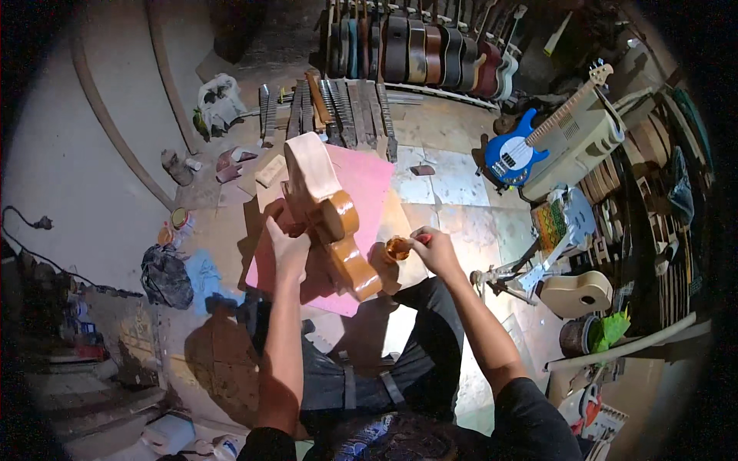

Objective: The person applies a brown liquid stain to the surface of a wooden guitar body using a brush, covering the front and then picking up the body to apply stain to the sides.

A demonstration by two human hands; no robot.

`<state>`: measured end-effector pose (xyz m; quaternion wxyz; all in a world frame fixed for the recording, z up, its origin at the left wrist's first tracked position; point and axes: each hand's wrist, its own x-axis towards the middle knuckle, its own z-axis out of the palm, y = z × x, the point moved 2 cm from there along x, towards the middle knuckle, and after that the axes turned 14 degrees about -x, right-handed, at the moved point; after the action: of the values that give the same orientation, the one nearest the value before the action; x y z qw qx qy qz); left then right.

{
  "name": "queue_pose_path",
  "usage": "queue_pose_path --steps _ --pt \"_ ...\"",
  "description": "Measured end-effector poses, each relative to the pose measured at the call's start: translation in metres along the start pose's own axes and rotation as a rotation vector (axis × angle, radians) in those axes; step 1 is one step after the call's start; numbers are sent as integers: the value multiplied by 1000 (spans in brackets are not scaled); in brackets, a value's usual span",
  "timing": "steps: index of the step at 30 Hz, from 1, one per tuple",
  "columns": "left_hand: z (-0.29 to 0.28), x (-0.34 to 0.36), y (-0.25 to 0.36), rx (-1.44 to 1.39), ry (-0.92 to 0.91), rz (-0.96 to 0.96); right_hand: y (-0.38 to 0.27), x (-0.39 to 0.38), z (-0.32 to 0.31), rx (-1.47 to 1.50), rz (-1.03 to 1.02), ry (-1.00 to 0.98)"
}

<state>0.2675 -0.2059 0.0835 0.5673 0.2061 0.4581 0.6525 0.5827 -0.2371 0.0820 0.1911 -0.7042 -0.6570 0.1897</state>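
A guitar body [336, 219] stands on its edge before me, its side facing up. The near part of that side is glossy orange-brown, while the far part is pale bare wood. My left hand [289, 252] grips the body at its left; some of the fingers are hidden. To the right, my right hand [435, 252] is closed on the red handle of a brush [423, 239]. The brush's tip is inside a small jar [397, 248] of amber liquid, probably varnish. Under the guitar body lies a pink sheet [370, 180].
Several guitars [430, 54] stand in a rack at the back. A blue electric bass [513, 154] leans at the right, with an unfinished guitar body [576, 295] nearer. Clamp-like slotted strips [338, 107] lie beyond the pink sheet. A black bag [166, 276] sits at the left.
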Motion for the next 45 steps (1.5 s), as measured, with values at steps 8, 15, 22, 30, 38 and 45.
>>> queue_pose_path --steps 8,15,22,30,38,45 --pt "-10 0 7 57 -91 -135 36 3 61 -125 -45 30" --pt "-38 29 -33 45 -187 -189 37 3 51 -33 42 73" --pt "-71 60 -50 64 -328 -239 32 0 29 115 196 222" --pt "-41 47 -24 250 -372 -293 34 -3 14 307 210 292" --pt "-3 29 -10 152 -396 -358 -6 -11 -77 852 117 472" --pt "-9 49 -22 372 -582 -228 -100 -19 -148 857 -270 367"
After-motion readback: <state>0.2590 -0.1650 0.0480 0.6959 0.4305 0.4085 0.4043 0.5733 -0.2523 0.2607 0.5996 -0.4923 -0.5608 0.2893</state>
